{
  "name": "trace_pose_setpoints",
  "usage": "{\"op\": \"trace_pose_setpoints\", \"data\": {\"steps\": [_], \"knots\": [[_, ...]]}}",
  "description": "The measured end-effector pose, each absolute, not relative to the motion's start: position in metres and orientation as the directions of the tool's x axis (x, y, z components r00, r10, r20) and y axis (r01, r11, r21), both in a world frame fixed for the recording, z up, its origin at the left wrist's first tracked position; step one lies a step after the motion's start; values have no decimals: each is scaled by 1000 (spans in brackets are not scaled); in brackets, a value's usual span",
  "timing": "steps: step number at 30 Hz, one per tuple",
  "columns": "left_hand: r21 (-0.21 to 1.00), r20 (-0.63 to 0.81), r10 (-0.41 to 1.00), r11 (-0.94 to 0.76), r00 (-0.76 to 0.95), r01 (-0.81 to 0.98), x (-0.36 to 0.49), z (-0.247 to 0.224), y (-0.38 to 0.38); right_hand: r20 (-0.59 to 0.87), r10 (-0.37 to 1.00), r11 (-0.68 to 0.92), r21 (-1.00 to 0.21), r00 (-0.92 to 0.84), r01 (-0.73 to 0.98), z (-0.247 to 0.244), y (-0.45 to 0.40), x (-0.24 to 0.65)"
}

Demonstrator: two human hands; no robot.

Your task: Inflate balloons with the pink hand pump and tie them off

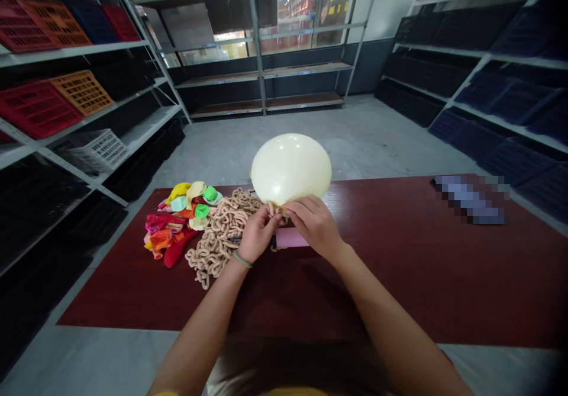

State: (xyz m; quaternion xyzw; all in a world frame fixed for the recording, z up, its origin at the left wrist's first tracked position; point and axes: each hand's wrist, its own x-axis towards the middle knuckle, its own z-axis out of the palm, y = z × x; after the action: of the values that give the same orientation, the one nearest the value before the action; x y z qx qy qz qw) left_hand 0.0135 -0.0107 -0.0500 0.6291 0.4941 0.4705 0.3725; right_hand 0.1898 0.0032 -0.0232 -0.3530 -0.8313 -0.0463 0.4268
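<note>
Fingers (271, 218) of the left hand (256, 236) and right hand (314, 224) are closed — both pinching — on the base of an inflated cream balloon (290, 169).

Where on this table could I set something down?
Widest free patch: the red tabletop right of the right hand, up to the blurred object. A smaller one lies left of the left forearm. Crowded: by the left hand holding the big balloon, with small balloons and beige loops.

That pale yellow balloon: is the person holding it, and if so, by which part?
Yes, the inflated pale yellow balloon is held at its neck, at the underside, pinched between the left hand and the right hand.
</note>
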Motion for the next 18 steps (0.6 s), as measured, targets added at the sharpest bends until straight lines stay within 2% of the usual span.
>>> {"op": "trace_pose_setpoints", "data": {"steps": [3, 6, 10, 18], "knots": [[886, 258, 955, -294, 146, 360, 12, -50, -12, 710, 584, 755, -298, -393, 584, -27, 6, 187], [847, 268, 948, -317, 172, 426, 10, -51, -13, 712, 586, 759, -315, -387, 570, -32, 8, 186], [818, 285, 937, -348, 202, 459, 9, -51, -13, 711, 572, 772, -298, -408, 562, -37, 9, 187], [723, 346, 906, -424, 245, 546, 9, -46, -14, 700, 585, 707, -191, -410, 681, -37, 5, 185]]}}
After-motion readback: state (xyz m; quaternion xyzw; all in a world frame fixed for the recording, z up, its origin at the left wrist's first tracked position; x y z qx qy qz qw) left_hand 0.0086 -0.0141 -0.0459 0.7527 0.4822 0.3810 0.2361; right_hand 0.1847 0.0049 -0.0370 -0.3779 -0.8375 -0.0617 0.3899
